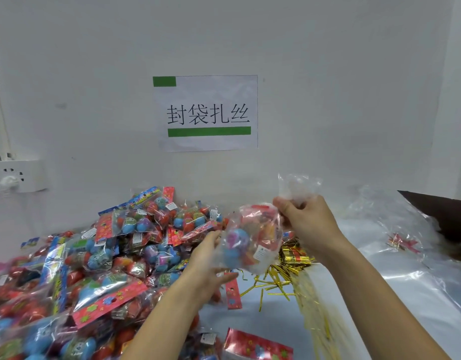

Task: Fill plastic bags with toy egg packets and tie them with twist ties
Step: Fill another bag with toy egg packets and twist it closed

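The right hand (306, 224) pinches the gathered neck of a clear plastic bag (252, 242) just above its load, fingers curled round the film so the mouth flares loose at 12 o'clock of the fist; squeezing it there likely keeps the toy egg packets from spilling and leaves a narrow throat for a tie. The left hand (211, 261) sits at 9 o'clock of the bag, fingers fairly straight and cupped against its side and underside, it seems to carry the weight so the neck can be bunched without strain. The bag hangs above the table (276, 315), between the two hands, with blue, purple and red eggs showing through it.

The heap of toy egg packets (99, 255) fills the 9 o'clock half of the table, within easy reach of the left hand. The gold twist ties (278, 279) lie scattered at 6 o'clock of the bag, right below it, presumably so one can be picked up once the neck is held. Spare clear bags (396, 229) lie at 3 o'clock, near the right arm.

A printed sign (206, 113) hangs on the wall at 12 o'clock
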`<act>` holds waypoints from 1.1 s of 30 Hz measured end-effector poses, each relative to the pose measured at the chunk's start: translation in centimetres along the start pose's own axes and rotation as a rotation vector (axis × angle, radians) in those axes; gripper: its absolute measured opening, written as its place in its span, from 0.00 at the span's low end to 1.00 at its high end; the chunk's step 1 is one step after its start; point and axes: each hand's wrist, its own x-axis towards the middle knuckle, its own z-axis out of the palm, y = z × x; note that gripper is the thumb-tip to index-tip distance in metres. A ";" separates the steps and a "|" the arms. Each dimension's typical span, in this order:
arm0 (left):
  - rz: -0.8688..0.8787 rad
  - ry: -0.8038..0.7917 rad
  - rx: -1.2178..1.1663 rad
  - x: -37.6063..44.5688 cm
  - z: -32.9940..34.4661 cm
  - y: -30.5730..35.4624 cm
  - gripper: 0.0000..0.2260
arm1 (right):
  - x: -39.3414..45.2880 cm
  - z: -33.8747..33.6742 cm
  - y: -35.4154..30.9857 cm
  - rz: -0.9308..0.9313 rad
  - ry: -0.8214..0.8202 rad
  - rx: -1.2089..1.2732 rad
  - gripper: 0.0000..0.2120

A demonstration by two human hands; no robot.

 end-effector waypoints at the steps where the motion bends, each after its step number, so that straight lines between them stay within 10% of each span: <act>1: 0.039 0.067 -0.007 0.1 0.2 0.4 0.08 | 0.1 -0.2 0.3 0.015 0.033 -0.034 0.19; 5: 0.320 0.047 0.122 -0.2 0.1 2.2 0.10 | 0.4 -0.3 0.8 0.098 0.137 -0.011 0.18; 12: 0.551 -0.115 0.899 -1.6 0.7 2.8 0.48 | 0.2 0.5 0.3 0.136 0.145 -0.011 0.16; 33: 0.107 -0.561 0.272 -0.3 -3.2 2.2 0.13 | -1.1 -1.3 -1.2 -0.143 -0.530 -0.018 0.16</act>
